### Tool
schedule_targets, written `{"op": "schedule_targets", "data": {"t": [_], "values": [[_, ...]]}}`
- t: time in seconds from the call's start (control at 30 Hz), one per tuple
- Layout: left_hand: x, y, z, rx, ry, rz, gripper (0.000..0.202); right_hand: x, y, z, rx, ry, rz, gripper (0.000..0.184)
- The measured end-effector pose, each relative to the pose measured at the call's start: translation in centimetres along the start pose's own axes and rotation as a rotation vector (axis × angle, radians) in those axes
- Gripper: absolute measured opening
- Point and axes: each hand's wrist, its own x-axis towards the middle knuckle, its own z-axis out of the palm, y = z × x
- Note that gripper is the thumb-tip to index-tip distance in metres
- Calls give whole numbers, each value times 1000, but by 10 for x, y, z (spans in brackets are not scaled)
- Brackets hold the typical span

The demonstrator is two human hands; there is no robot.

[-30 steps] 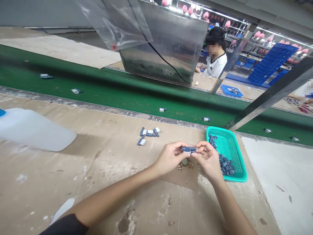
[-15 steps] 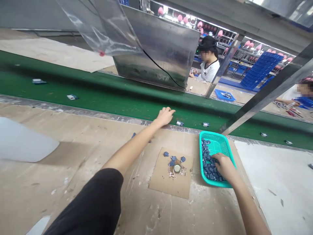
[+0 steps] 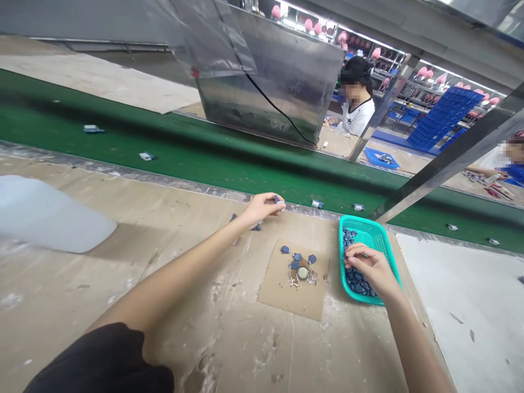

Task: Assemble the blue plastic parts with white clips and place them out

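Note:
My left hand (image 3: 262,209) is closed on a small blue-and-white piece (image 3: 279,201), near the edge of the green conveyor belt (image 3: 221,172). Below that hand, a few similar pieces (image 3: 257,226) lie on the table. My right hand (image 3: 368,266) hovers over a teal plastic basket (image 3: 343,281) with its fingertips pinched together; what they hold, if anything, is too small to make out. Dark blue pieces (image 3: 359,284) fill the near and left part of the basket. On a cardboard square (image 3: 278,295) lie several blue pieces (image 3: 297,257) around a round metal cap (image 3: 303,273).
More blue-and-white pieces (image 3: 317,204) lie spaced along the belt. A slanted metal post (image 3: 409,188) rises behind the basket. A translucent white container (image 3: 53,215) stands at left. A hanging plastic sheet (image 3: 216,38) and metal panel (image 3: 278,82) are beyond the belt, where two people sit.
My left hand has come back from the belt to its near edge with a blue-and-white piece in it. My right hand has lifted from the blue pieces, fingers pinched. The view has shifted slightly.

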Motion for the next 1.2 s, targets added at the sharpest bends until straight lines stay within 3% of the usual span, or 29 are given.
{"op": "schedule_targets", "data": {"t": [0.1, 0.23, 0.33, 0.53, 0.67, 0.83, 0.9, 1.03, 1.2], "values": [[-31, 6, 8, -150, -42, -89, 28, 6, -10, 38, -194, -83, -40, 11], [-57, 7, 15, -44, -207, -113, 29, 10, -7, 75, -564, -140, -90, 14], [-68, 1, 17, 23, -297, -91, 33, 8, -2, 91, -785, -200, -112, 14], [-80, -5, 26, -67, -341, -156, 39, 0, -3, 106, -1112, -251, -160, 24], [-88, -1, 30, -126, -338, -183, 36, 2, -11, 91, -828, -143, -150, 13], [-97, 5, 37, -148, -401, -218, 26, 9, -26, 73, 60, 32, 22, 31], [-98, 7, 41, -178, -404, -234, 25, 10, -27, 74, 255, 38, 52, 36], [-101, 10, 46, -161, -394, -249, 25, 9, -24, 80, 371, 43, 74, 37], [-107, 12, 49, -53, -340, -193, 26, 4, -24, 82, 343, 66, 60, 36]]}}
